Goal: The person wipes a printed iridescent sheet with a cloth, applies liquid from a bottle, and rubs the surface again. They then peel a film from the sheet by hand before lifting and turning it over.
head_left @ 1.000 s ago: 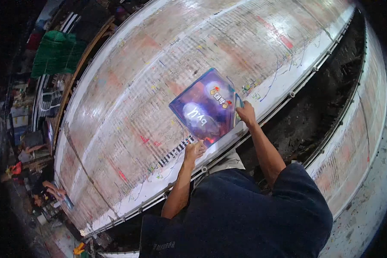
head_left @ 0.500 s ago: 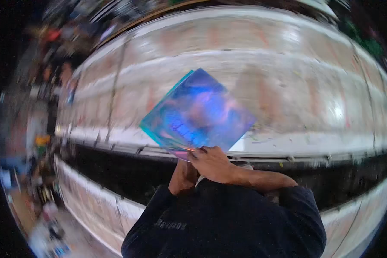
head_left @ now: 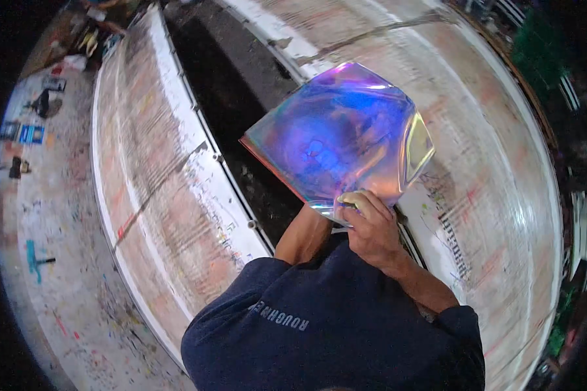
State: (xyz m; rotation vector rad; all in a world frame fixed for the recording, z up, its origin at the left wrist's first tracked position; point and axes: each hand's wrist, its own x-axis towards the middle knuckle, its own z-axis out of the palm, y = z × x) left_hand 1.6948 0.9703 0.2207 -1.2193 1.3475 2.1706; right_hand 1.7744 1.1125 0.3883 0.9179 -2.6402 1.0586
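Note:
A stack of shiny, see-through iridescent sheets (head_left: pixel 346 130) is held in front of my chest, gleaming blue and purple with a reddish left edge. Its right corner bends up in a yellowish fold. Dark handwriting-like marks show near the middle. At the near edge, my right hand (head_left: pixel 375 228) is closed, thumb and fingers pinching the sheets. My left forearm (head_left: pixel 306 234) reaches under the stack from the left; the left hand and its fingers are hidden beneath the sheets.
Long pale tables with stained tops flank me, one on the left (head_left: pixel 163 195) and one on the right (head_left: pixel 489 215). A dark gap (head_left: pixel 241 78) runs between them. Small scraps are scattered on the paint-spotted floor (head_left: pixel 65 260) at far left, near a teal tool-like object (head_left: pixel 34 260).
My view and body have turned, so the tables now run steeply instead of across. The sheets have turned with me, and their right corner now curls up. My right hand still grips the near edge.

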